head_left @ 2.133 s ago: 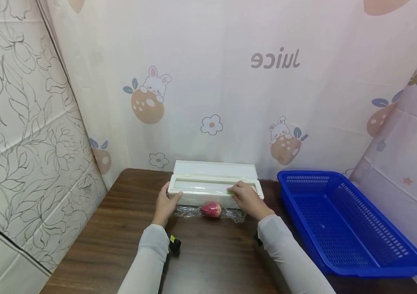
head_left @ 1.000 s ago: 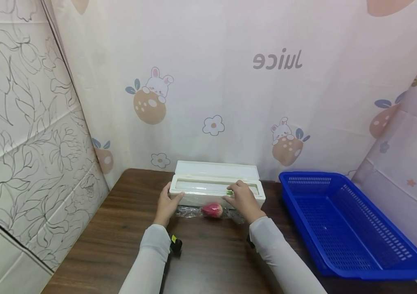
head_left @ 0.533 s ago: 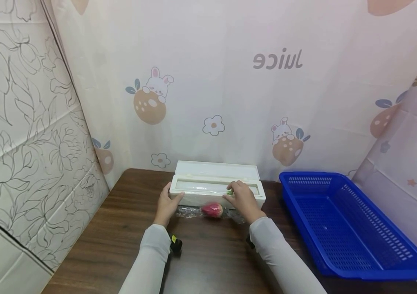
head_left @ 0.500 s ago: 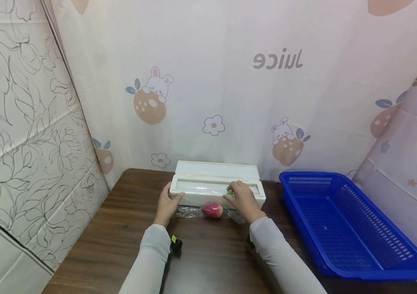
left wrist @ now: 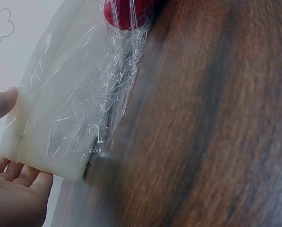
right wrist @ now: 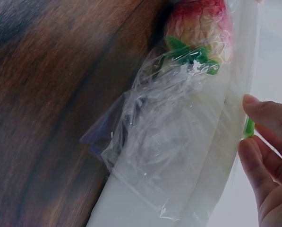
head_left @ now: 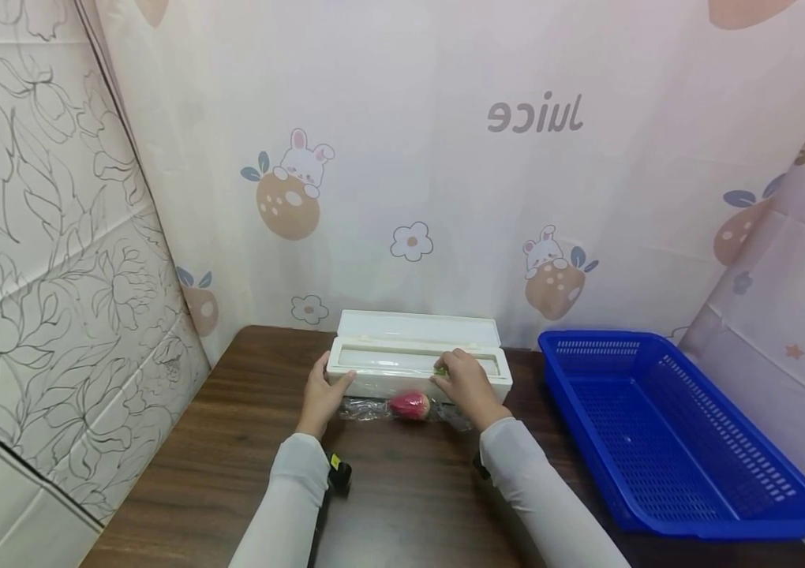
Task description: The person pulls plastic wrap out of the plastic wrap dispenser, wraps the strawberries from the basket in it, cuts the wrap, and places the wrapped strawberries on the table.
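Observation:
A white cling film dispenser (head_left: 381, 386) lies lengthwise near the back edge of the table, its lid (head_left: 417, 328) raised. My left hand (head_left: 319, 401) grips its left end; in the left wrist view the thumb is at the top edge and the fingers (left wrist: 29, 177) are under the end. With thumb and fingertips, my right hand (head_left: 472, 385) pinches a small green slide cutter (right wrist: 249, 126) on the front rim, right of the middle. Clear cling film (right wrist: 152, 127) hangs down the front, crumpled around a pink-and-cream, fruit-like object (right wrist: 197, 26) with green leaves.
A blue perforated plastic basket (head_left: 665, 442) stands on the right of the brown wooden table (head_left: 402, 505). Patterned curtains (head_left: 409, 158) hang right behind the table and at both sides. A black wrist camera (head_left: 339, 473) sits beside the left sleeve.
My right hand and the green slide cutter have shifted slightly left along the rim. The left hand, the dispenser and the wrapped object stay almost where they were.

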`<move>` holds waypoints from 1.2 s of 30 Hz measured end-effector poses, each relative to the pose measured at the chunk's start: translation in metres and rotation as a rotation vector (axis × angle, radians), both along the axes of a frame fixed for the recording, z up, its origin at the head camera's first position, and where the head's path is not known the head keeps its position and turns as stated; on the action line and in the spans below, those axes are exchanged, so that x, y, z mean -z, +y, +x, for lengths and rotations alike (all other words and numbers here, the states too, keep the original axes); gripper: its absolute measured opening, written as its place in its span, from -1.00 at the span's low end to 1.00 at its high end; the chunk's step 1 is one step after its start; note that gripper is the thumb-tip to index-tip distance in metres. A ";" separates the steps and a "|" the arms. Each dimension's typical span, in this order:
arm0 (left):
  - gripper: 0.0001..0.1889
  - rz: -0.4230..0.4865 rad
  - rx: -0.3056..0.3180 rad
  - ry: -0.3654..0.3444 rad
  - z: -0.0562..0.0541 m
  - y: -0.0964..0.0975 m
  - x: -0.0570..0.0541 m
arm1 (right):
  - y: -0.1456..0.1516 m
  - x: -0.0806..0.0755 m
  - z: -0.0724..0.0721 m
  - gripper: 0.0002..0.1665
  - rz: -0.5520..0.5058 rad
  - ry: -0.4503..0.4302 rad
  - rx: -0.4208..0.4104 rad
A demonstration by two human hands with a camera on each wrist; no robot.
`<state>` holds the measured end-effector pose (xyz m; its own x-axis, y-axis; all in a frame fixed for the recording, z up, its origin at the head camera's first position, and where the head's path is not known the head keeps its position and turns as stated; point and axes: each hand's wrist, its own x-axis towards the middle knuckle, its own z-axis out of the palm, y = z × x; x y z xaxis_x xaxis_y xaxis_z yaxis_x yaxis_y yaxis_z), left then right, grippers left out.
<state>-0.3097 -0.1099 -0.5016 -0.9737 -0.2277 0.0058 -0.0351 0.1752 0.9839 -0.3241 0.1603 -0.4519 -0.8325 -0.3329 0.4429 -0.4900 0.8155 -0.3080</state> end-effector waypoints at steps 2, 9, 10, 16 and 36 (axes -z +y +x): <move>-0.17 0.003 0.000 0.000 0.000 0.000 0.000 | 0.000 0.000 0.000 -0.78 0.002 -0.009 0.001; -0.17 0.009 0.007 0.000 0.001 0.000 -0.001 | -0.001 -0.001 0.002 -0.83 -0.015 -0.032 -0.017; -0.16 0.009 0.008 0.000 0.001 0.000 -0.001 | -0.001 -0.001 0.002 -0.83 -0.016 -0.029 -0.022; -0.16 0.011 0.013 -0.008 0.001 -0.001 -0.001 | -0.001 0.000 0.003 -0.83 -0.018 -0.018 -0.038; -0.16 -0.011 0.017 0.016 0.002 -0.002 0.000 | 0.002 0.003 0.002 -0.81 -0.003 -0.017 -0.084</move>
